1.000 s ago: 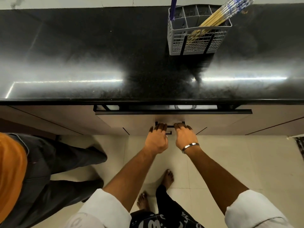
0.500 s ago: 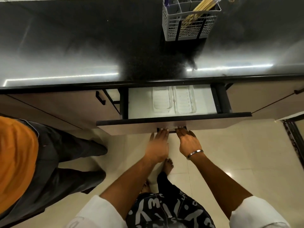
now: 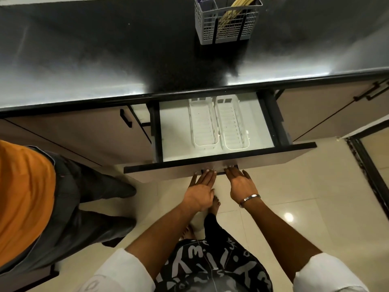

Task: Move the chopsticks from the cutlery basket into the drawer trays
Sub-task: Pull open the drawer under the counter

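The drawer (image 3: 210, 131) stands pulled out under the counter (image 3: 105, 60). Both hands are at its front: the left hand (image 3: 201, 191) and right hand (image 3: 242, 185) lie with fingers stretched flat, tips at the dark handle (image 3: 219, 171), clasping nothing. Inside the drawer, two white trays (image 3: 219, 123) sit side by side, just beyond the hands. The chopsticks (image 3: 229, 15) lean in the basket (image 3: 226, 22) on the counter, behind the drawer and well apart from both hands.
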